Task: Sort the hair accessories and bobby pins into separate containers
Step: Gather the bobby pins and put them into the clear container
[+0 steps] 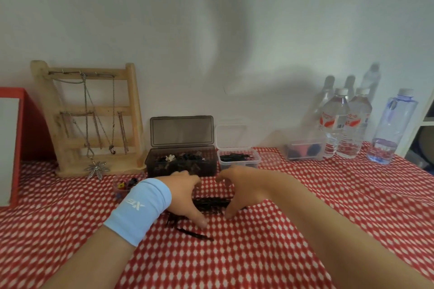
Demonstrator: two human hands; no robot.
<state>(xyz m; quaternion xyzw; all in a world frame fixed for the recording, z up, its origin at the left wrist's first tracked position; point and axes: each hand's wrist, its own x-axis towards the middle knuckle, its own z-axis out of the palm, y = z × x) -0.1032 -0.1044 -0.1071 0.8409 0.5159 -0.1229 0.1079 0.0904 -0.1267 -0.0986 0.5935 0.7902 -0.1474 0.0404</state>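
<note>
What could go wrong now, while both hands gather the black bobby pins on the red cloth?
The loose pile of black bobby pins sits between the left hand and right hand; lifted so, pins may slip out. Some stray black pins lie outside the hands and may be missed. The small clear plastic container stands beside the dark translucent box; pins might fall into the wrong one.

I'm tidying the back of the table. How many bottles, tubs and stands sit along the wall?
Bottles: 3
Tubs: 3
Stands: 1
Total: 7
</note>
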